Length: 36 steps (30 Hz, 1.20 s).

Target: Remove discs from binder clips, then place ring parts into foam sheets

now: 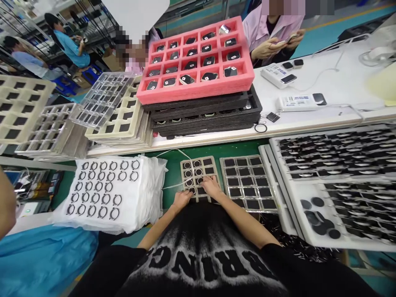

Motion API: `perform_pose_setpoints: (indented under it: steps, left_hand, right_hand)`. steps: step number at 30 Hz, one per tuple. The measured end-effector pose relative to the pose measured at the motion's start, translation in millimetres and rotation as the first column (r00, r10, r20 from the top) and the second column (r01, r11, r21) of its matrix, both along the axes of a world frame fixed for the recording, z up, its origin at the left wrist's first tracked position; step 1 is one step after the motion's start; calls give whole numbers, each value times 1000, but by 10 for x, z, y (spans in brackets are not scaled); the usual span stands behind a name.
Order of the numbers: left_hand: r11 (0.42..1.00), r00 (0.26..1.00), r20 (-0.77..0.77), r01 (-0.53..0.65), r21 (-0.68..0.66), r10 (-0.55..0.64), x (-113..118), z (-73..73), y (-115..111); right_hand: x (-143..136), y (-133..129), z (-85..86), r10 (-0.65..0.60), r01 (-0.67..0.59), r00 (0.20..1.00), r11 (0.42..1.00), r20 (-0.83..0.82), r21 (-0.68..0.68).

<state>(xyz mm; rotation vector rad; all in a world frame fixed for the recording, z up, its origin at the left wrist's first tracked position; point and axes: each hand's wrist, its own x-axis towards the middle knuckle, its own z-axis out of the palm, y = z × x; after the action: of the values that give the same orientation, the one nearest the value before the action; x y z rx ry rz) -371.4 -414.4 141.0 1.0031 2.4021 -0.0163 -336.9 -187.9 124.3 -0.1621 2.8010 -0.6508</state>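
Observation:
Just in front of my body lies a beige compartment tray (206, 162) with dark square pockets, several of them holding round black rings (187, 174). My left hand (182, 199) is at the tray's near left corner, its closed fingertips on a ring (192, 190) there. My right hand (211, 187) reaches over the tray from the right. Its fingers are bent together at another ring (200, 180), partly covered by them. To the right lies a second tray (246, 181) with dark squares in clear-edged pockets.
A tall white-wrapped stack (123, 198) bears rows of rings on the left. A white rack (305, 222) with dark parts stands right. Behind, a shelf carries a pink foam tray (194, 88) of watch-like devices and stacked trays (114, 128). A co-worker's hands (269, 47) hold a device.

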Motion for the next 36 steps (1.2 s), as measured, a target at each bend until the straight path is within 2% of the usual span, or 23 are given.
perform_pose_setpoints:
  steps: [5,11,18,22,29,36]
  left_hand:
    - [999,1000,6,8,-42,-8,24,-15,19]
    - [998,1000,22,-14,-60,16,43,68,3]
    - [995,996,6,-94,-34,94,133,116,-12]
    - [992,992,1,-129,1,129,317,160,-114]
    - [995,987,125,-93,-29,96,652,123,-198]
    - [990,982,134,-122,-72,131,674,94,-169]
  right_hand:
    - [188,-34,40,-70,69,998,997,10,23]
    - [474,-14,76,-1,0,1000,1000,20,20]
    - [498,-141,11,64,-66,996,997,62,31]
    - [555,-157,14,99,-101,993,994,65,36]
    - [663,-56,8,125,-129,990,990,71,57]
    - [695,-78,-28,117,-122,991,989,64,80]
